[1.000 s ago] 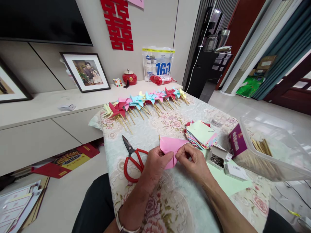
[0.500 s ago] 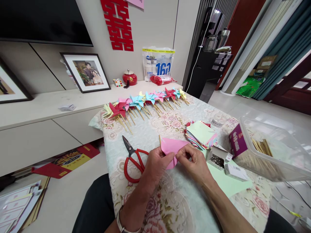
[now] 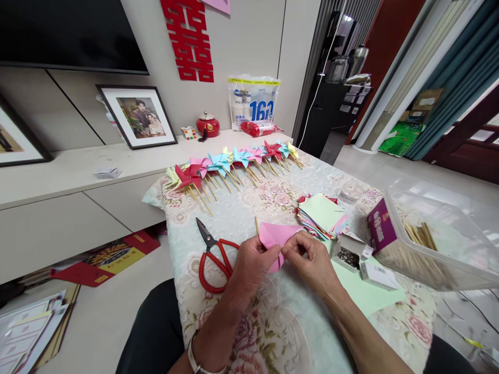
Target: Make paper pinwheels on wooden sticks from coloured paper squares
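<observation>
Between my two hands is a pink paper pinwheel [image 3: 278, 235], partly folded, above the near middle of the table. My left hand [image 3: 255, 262] is closed on its left side, thumb pressed on the paper. A thin wooden stick [image 3: 256, 225] rises behind the fingers of that hand. My right hand [image 3: 310, 257] pinches the paper near its centre, thumb and forefinger together; anything small between those fingertips is hidden. Red-handled scissors [image 3: 215, 259] lie just left of my left hand. Right of my right hand stands an open small box of metal pins [image 3: 348, 258].
Several finished pinwheels [image 3: 222, 163] lie in a row along the table's far edge. A stack of coloured paper squares [image 3: 323, 213] sits right of centre, with a tape roll [image 3: 351, 192] behind it. A clear plastic bin [image 3: 393, 244] of sticks stands at the right beside a small white box [image 3: 379, 275].
Almost nothing differs. Both hands stay on the pink pinwheel, with only a very slight shift of the paper and fingers.
</observation>
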Demonstrator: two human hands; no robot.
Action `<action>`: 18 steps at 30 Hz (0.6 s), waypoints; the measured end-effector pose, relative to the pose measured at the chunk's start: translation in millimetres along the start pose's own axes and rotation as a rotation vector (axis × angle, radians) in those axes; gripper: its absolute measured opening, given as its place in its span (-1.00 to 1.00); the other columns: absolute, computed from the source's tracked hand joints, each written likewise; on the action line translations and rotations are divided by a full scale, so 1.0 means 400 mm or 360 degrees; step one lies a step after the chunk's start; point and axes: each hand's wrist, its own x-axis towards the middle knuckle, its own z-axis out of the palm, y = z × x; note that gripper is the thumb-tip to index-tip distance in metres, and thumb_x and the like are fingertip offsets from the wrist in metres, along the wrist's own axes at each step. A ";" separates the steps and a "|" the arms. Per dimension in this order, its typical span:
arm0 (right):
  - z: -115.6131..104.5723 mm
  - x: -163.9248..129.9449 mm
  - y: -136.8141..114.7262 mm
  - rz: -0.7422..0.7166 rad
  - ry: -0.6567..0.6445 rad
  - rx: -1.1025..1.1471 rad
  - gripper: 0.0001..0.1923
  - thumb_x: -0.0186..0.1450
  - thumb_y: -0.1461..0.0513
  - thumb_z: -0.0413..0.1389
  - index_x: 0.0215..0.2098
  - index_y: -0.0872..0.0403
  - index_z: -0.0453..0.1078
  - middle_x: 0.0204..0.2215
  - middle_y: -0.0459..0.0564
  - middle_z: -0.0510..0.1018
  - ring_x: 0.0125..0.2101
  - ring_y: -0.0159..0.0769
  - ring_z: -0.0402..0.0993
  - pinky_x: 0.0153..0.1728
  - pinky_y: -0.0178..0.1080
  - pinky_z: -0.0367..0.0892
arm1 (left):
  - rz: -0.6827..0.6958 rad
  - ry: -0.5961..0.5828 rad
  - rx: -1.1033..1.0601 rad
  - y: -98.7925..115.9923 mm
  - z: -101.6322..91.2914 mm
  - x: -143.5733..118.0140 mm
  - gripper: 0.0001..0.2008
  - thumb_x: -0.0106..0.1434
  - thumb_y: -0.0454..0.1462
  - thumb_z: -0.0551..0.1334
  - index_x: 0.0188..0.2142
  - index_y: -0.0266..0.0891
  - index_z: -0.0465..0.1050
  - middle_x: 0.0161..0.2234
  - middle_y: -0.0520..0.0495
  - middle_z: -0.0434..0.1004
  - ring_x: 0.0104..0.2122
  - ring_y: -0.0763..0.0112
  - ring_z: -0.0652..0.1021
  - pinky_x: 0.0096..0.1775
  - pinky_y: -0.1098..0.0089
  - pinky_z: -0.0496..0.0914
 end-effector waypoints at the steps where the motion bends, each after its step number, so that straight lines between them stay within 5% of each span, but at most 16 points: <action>1: 0.001 0.000 0.000 0.0003 -0.0004 0.0002 -0.83 0.19 0.19 0.12 -0.53 0.07 0.38 -0.56 -0.10 0.39 -0.51 -0.34 0.29 -0.47 -0.29 0.16 | 0.0001 0.0006 0.0022 -0.002 0.000 0.001 -0.76 -0.04 -0.20 0.35 -0.41 -0.33 0.57 -0.55 0.01 0.51 -0.52 0.41 0.44 -0.45 0.45 0.31; 9: -0.018 -0.002 -0.009 0.0040 0.0012 0.0212 -0.79 0.22 0.13 0.19 -0.50 0.08 0.43 -0.54 -0.10 0.42 -0.50 -0.34 0.29 -0.44 -0.27 0.17 | -0.0056 -0.0010 0.0069 -0.006 -0.009 0.003 -0.77 -0.06 -0.19 0.33 -0.45 -0.34 0.53 -0.57 0.00 0.48 -0.54 0.43 0.40 -0.48 0.45 0.24; 14: -0.064 0.006 0.009 0.0055 0.0440 0.0734 -0.63 0.21 0.09 0.27 -0.04 0.03 0.48 -0.22 0.00 0.55 -0.19 -0.20 0.45 -0.17 -0.19 0.32 | -0.0171 -0.0185 -0.0074 0.013 -0.016 -0.012 -0.79 -0.07 -0.20 0.33 -0.48 -0.33 0.49 -0.57 -0.01 0.46 -0.55 0.43 0.39 -0.47 0.44 0.21; 18: -0.088 0.010 0.010 0.0095 -0.0007 0.0999 -0.48 0.22 0.12 0.28 0.14 0.01 0.39 -0.18 0.03 0.57 -0.16 -0.19 0.47 -0.16 -0.16 0.35 | -0.0209 -0.0401 -0.0055 0.023 -0.023 -0.022 -0.79 -0.02 -0.21 0.32 -0.43 -0.35 0.50 -0.54 0.00 0.45 -0.54 0.48 0.35 -0.46 0.45 0.17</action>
